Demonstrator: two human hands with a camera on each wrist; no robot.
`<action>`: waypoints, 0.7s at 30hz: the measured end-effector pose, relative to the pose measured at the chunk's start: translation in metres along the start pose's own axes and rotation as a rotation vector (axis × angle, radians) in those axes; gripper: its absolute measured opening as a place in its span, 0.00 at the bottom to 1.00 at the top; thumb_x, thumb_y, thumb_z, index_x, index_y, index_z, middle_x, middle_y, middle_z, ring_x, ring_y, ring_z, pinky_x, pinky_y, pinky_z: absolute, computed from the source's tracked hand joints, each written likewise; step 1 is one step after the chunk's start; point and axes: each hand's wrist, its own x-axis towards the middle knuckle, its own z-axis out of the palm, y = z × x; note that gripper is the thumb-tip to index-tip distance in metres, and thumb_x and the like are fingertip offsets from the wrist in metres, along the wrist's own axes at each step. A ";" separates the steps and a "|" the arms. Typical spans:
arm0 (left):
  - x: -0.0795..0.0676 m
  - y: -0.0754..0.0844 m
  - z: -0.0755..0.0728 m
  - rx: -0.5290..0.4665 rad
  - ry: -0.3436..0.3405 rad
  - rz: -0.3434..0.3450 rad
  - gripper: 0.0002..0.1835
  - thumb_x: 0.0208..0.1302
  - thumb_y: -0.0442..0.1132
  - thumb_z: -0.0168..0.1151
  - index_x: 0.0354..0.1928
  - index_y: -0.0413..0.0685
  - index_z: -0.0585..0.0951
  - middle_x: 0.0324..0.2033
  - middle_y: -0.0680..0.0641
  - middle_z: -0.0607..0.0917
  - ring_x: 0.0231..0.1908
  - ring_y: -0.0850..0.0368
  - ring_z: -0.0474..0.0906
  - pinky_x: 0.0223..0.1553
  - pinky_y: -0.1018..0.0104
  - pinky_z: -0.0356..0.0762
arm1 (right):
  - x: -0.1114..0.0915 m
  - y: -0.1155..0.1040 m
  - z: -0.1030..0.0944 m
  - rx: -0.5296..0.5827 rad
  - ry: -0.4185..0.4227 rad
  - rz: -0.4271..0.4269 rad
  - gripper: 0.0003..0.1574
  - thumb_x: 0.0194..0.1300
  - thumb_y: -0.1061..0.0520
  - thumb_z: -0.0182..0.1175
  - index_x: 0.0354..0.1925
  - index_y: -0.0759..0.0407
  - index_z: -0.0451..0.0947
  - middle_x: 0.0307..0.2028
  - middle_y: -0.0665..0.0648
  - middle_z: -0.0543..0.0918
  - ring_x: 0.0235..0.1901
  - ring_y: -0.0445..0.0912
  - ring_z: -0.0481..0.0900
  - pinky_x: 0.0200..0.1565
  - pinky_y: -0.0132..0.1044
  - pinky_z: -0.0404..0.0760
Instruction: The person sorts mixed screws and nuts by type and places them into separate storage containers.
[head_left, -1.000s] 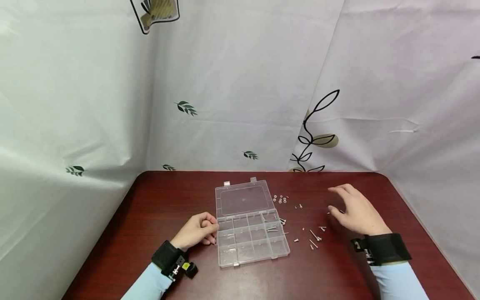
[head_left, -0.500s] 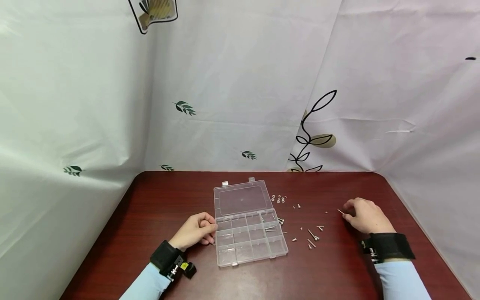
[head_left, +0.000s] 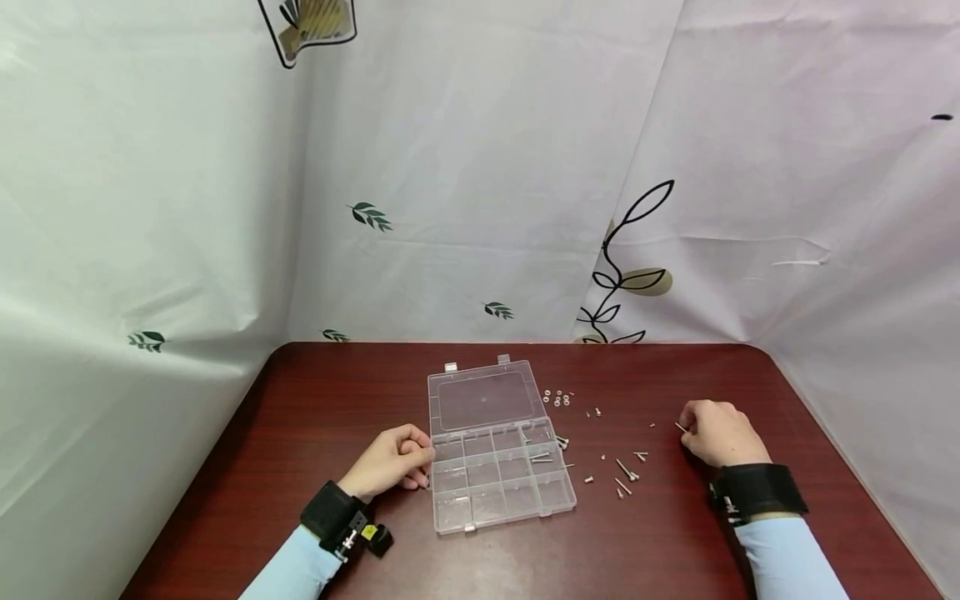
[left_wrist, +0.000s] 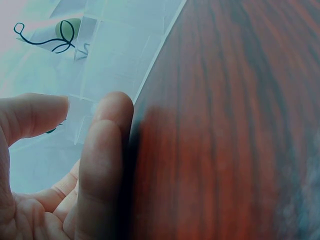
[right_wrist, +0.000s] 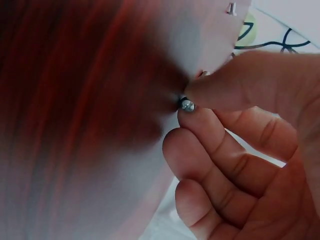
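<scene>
Screw [right_wrist: 188,105], one, pinched by right hand [head_left: 722,434], left hand [head_left: 387,459] loosely curled at one box [head_left: 495,457]

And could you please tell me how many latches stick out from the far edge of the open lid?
2: the left latch and the right latch, each toward its own end of the far edge of the clear lid. The whole edge shows, so none seems hidden.

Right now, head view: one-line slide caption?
Left hand at an open plastic box, right hand pinching a screw, loose screws scattered on the table.
</scene>
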 end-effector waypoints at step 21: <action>0.000 0.001 0.000 0.014 0.002 -0.004 0.19 0.65 0.43 0.64 0.49 0.35 0.73 0.27 0.41 0.83 0.26 0.49 0.84 0.27 0.62 0.83 | -0.004 -0.112 0.008 0.094 0.313 -0.543 0.14 0.46 0.64 0.62 0.31 0.47 0.77 0.30 0.40 0.67 0.26 0.32 0.67 0.28 0.30 0.72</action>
